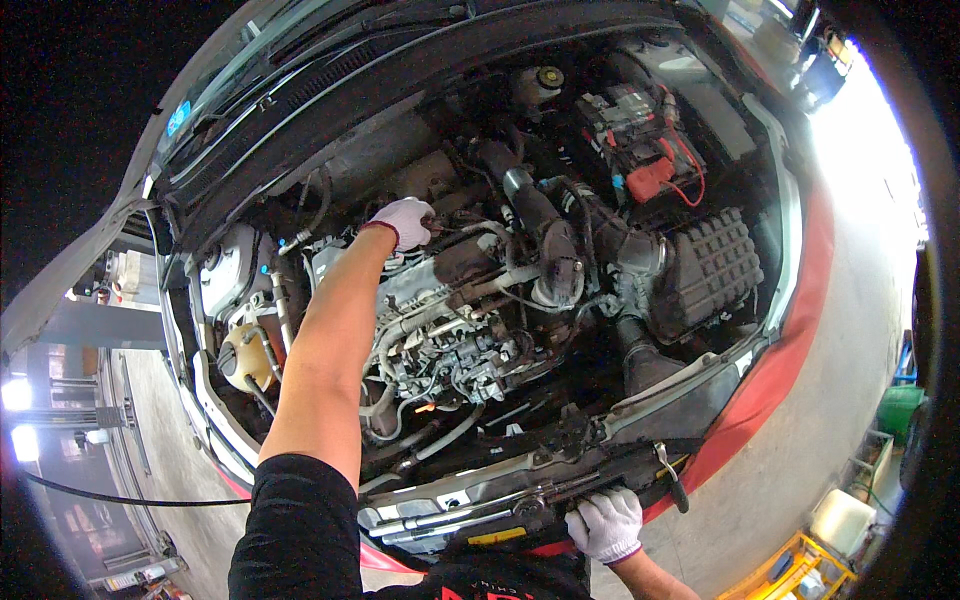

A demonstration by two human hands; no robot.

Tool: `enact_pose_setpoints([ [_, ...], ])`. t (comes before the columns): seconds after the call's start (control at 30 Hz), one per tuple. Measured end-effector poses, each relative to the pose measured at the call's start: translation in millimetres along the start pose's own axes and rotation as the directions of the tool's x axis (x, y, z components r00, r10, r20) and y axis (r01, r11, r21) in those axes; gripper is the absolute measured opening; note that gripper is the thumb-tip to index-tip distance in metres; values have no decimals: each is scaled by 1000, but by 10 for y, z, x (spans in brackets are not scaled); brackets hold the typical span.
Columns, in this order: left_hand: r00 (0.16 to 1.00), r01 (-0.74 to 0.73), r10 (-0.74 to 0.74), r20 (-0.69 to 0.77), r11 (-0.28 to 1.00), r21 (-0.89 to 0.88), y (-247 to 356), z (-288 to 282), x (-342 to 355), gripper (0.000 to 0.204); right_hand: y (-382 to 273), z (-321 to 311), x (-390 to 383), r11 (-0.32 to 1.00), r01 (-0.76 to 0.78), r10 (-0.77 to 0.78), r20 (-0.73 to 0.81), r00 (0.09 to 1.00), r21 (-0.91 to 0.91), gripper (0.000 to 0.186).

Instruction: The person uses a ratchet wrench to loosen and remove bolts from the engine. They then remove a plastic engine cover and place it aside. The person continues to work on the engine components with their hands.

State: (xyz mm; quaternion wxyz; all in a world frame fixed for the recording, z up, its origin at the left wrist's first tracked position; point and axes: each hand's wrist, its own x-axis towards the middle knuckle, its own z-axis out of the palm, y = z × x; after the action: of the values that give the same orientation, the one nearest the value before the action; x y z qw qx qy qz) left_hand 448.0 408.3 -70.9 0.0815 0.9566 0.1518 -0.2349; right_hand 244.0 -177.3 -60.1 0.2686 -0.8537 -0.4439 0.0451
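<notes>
My left hand [400, 222], in a white glove, reaches over the uncovered engine [440, 340] to its rear side. Its fingers are curled closed among hoses and metal parts, and what they hold is hidden. My right hand [607, 525], gloved too, leans on the front edge of the car [640, 512], with the fingers bent over it. Just beside that hand, a tool with a shiny head and a dark handle [672, 478] lies across the edge. A long chrome bar [460, 519] rests along the front panel, left of the right hand.
A battery [625, 125] with a red terminal cover [650, 180] sits at the back right, above a ribbed black air filter box [715, 265]. A yellowish coolant tank [247, 358] stands at the left. Red cloth [770, 390] drapes the front fender. A yellow cart [800, 570] stands lower right.
</notes>
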Motion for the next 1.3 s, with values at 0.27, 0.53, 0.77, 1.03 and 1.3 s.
enact_pose_setpoints([
  [0.27,1000,1,-1,-14,1000,0,57,-49,-63,56,0,-2,-11,1000,-12,12,23,1000,-5,24],
  [0.53,1000,-4,4,-19,1000,8,33,-33,-64,55,-7,-16,20,1000,1,-1,7,1000,-10,24],
  [0.77,1000,23,-24,-17,999,-39,27,-2,-84,56,-5,-1,4,1000,3,-3,-6,1000,-7,24],
  [1.03,1000,26,-26,-11,998,-54,13,44,-59,55,6,-13,1,1000,-12,12,56,998,-1,24],
  [1.3,999,1,-2,-34,1000,-14,-73,114,-3,58,-6,-24,35,1000,14,-14,-5,1000,-4,24],
])
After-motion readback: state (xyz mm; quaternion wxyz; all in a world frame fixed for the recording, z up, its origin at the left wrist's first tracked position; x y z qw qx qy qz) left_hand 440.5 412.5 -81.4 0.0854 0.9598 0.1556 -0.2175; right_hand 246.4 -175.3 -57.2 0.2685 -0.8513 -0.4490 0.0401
